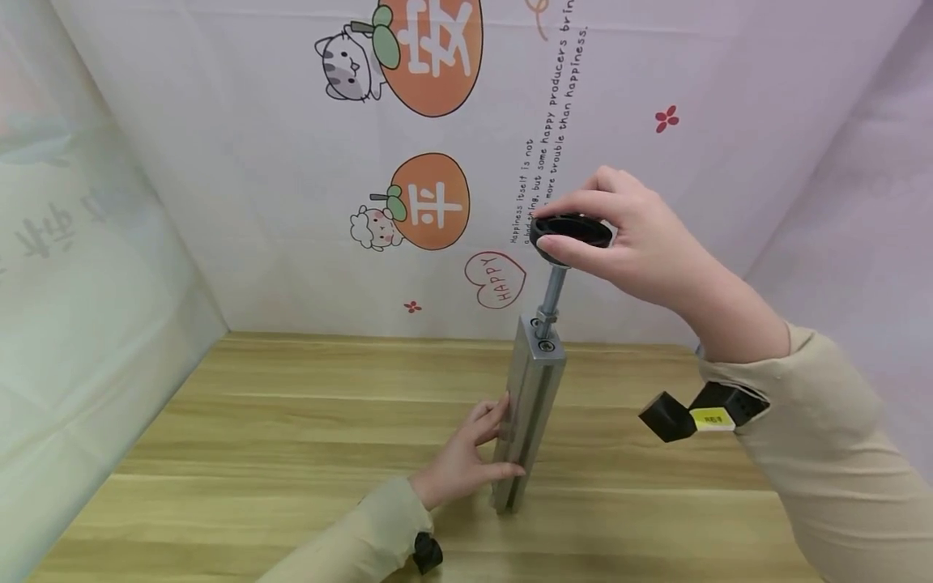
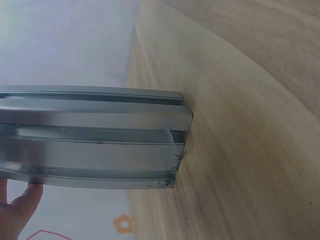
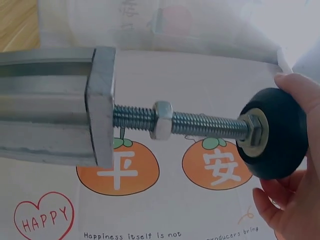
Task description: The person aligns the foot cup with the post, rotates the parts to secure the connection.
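An aluminium profile point(image 1: 521, 413) stands on end on the wooden table, slightly tilted in the head view. From its end plate point(image 3: 102, 105) rises a threaded rod point(image 3: 205, 125) with a hex nut point(image 3: 162, 120) partway along it. A round black levelling foot point(image 3: 275, 132) tops the rod. My right hand point(image 1: 634, 243) grips the foot's rim between thumb and fingers. Lower down, my left hand point(image 1: 466, 457) holds the profile's side, thumb on the near face and fingers on the far side. In the left wrist view the profile's lower end point(image 2: 170, 160) meets the table.
The wood-grain table point(image 1: 328, 421) runs back to a printed white cloth point(image 1: 291, 202) hanging upright behind it. More cloth point(image 1: 80, 243) hangs at the left side. A black wrist camera point(image 1: 666, 417) sticks out from the right sleeve.
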